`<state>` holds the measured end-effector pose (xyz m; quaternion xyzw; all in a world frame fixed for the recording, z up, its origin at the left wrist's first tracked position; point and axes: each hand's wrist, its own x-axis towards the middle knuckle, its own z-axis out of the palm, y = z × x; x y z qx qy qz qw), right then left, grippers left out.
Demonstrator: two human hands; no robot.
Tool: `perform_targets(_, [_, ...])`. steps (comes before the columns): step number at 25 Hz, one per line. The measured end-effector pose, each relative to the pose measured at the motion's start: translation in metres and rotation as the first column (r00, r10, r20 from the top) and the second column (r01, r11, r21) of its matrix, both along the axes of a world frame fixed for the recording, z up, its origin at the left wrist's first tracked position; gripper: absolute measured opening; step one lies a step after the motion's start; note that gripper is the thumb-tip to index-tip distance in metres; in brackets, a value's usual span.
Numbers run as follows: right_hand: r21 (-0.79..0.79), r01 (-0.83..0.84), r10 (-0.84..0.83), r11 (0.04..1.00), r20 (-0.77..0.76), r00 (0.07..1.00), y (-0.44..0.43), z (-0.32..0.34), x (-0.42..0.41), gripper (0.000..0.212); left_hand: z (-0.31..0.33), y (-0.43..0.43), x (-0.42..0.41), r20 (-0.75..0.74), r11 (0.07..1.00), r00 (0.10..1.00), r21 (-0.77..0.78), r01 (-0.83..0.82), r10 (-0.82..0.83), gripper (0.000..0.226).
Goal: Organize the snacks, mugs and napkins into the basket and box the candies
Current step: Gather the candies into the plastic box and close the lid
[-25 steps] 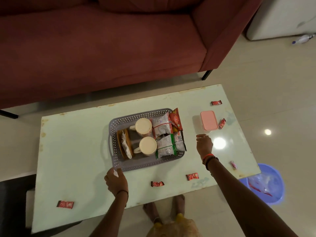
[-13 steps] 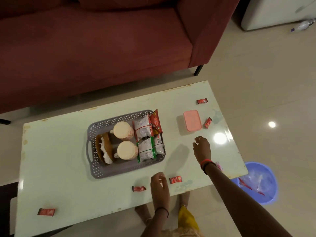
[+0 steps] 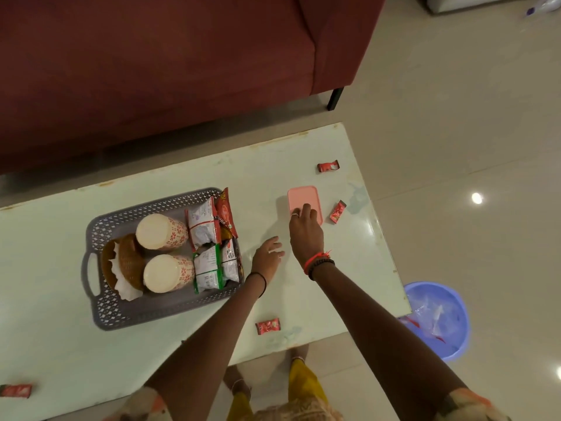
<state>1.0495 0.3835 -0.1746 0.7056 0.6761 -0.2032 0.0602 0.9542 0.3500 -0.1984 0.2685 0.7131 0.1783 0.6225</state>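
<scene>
On the pale table (image 3: 364, 256) the pink box (image 3: 303, 196) sat at three o'clock from the basket (image 3: 121, 214), with the open right hand (image 3: 305, 233) touching its lid and the left hand (image 3: 267, 257) open nearby, so a hard push could knock the candy (image 3: 337, 211) off the edge

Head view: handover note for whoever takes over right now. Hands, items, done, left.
Left hand: open, empty, over the table beside the grey basket.
Right hand: fingers on the near end of the pink box, lid on; grip unclear.
Done: two mugs, snack packets and napkins are in the basket.
Left: box the candies. Four lie loose on the table: one beyond the box, one right of it, one at the near edge, one at the near-left corner. The arms may hide more.
</scene>
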Motion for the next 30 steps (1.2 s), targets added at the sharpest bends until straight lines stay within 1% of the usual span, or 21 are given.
perform_targets(2, [-0.013,-0.013,0.013,1.000,0.026,1.000,-0.001,0.005,-0.001,0.040,0.005,0.012,0.003,-0.027,0.999,0.999,0.018,0.047,-0.047,0.051])
perform_targets(4, [-0.026,-0.054,0.056,0.998,0.061,0.997,-0.002,0.006,-0.001,0.033,0.012,0.022,0.010,-0.030,0.996,0.996,0.015,0.083,-0.082,0.050])
perform_targets(6, [-0.039,-0.079,0.082,0.996,0.091,0.992,0.000,0.003,-0.003,0.024,0.016,0.031,0.019,0.016,0.999,1.000,-0.040,0.026,-0.026,0.040])
perform_targets(8, [-0.067,-0.116,0.123,0.991,0.109,0.986,0.002,-0.001,-0.005,0.019,0.015,0.035,0.024,0.067,0.996,0.996,-0.078,-0.052,0.058,0.024])
perform_targets(9, [-0.077,-0.138,0.146,0.987,0.102,0.984,0.003,-0.003,-0.005,0.018,0.013,0.036,0.025,0.083,0.992,0.992,-0.087,-0.089,0.096,0.021])
perform_targets(13, [-0.058,-0.203,0.207,0.977,0.060,0.977,0.008,0.003,-0.002,0.016,0.006,0.038,0.022,0.099,0.986,0.984,-0.094,-0.136,0.145,0.029])
perform_targets(15, [-0.054,-0.229,0.230,0.972,0.003,0.973,0.012,0.005,0.002,0.020,0.007,0.038,0.023,0.153,0.983,0.974,-0.102,-0.152,0.167,0.028])
perform_targets(16, [-0.052,-0.234,0.234,0.971,-0.011,0.972,0.012,0.004,0.005,0.023,0.009,0.039,0.023,0.157,0.985,0.974,-0.092,-0.149,0.162,0.027])
perform_targets(17, [-0.032,-0.232,0.232,0.972,-0.021,0.973,0.012,0.004,0.008,0.025,0.007,0.039,0.023,0.146,0.987,0.977,-0.079,-0.143,0.153,0.025])
perform_targets(18, [-0.006,-0.214,0.214,0.977,-0.037,0.976,0.012,0.004,0.011,0.025,0.008,0.042,0.023,0.101,0.991,0.987,-0.061,-0.116,0.121,0.022])
perform_targets(20, [0.026,-0.163,0.165,0.986,-0.075,0.983,0.011,0.006,0.014,0.024,0.007,0.045,0.023,0.002,1.000,1.000,-0.018,-0.023,0.023,0.018])
perform_targets(22, [0.055,-0.106,0.113,0.993,-0.125,0.986,0.009,0.007,0.018,0.028,-0.002,0.046,0.024,-0.096,0.998,0.993,0.010,0.068,-0.067,0.026])
perform_targets(25, [0.099,0.065,-0.037,0.993,-0.263,0.964,0.008,0.014,0.030,0.039,-0.002,0.046,0.027,-0.114,0.998,0.993,0.049,0.038,-0.032,0.031])
perform_targets(27, [0.109,0.264,-0.202,0.958,-0.394,0.897,0.009,0.019,0.045,0.037,0.004,0.047,0.029,-0.125,0.997,0.992,0.067,0.037,-0.028,0.029])
perform_targets(29, [0.087,0.489,-0.385,0.868,-0.505,0.773,0.014,0.027,0.060,0.028,0.009,0.046,0.030,-0.119,0.997,0.992,0.060,0.047,-0.039,0.010])
perform_targets(30, [0.080,0.576,-0.448,0.814,-0.546,0.708,0.019,0.030,0.067,0.021,0.008,0.046,0.029,-0.133,0.997,0.990,0.056,0.046,-0.038,0.021])
